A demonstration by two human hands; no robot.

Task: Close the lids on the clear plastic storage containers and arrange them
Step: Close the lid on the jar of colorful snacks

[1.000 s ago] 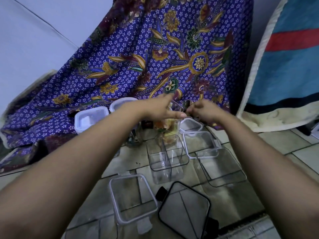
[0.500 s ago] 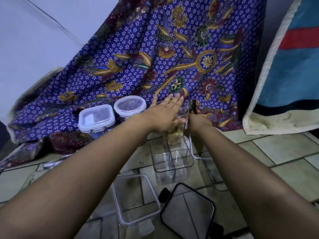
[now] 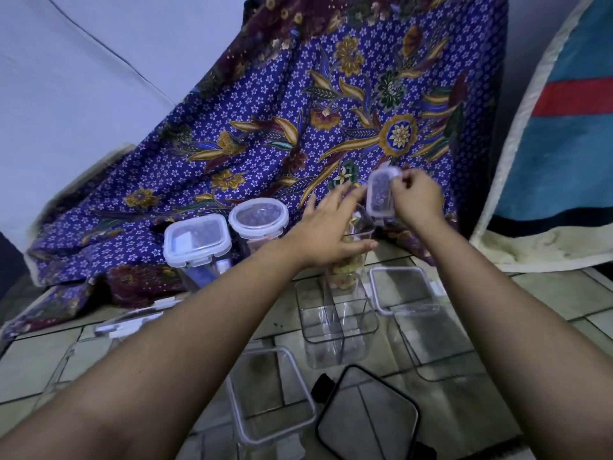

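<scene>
Tiled floor (image 3: 547, 300) meets a purple batik cloth (image 3: 298, 127) draped behind. The right hand (image 3: 414, 200) pinches a small clear lid (image 3: 381, 194), holding it tilted in the air just above the tall container (image 3: 345, 270), which has food inside. The left hand (image 3: 328, 234) lies open, fingers spread, against that container's top. Left of the tall container stand a lidded rectangular container (image 3: 197, 240) and a lidded round container (image 3: 258, 217). Nearer than it, a divided open container (image 3: 335, 320), an open box (image 3: 268, 393) and a black-rimmed lid (image 3: 368, 416) sit on the floor.
</scene>
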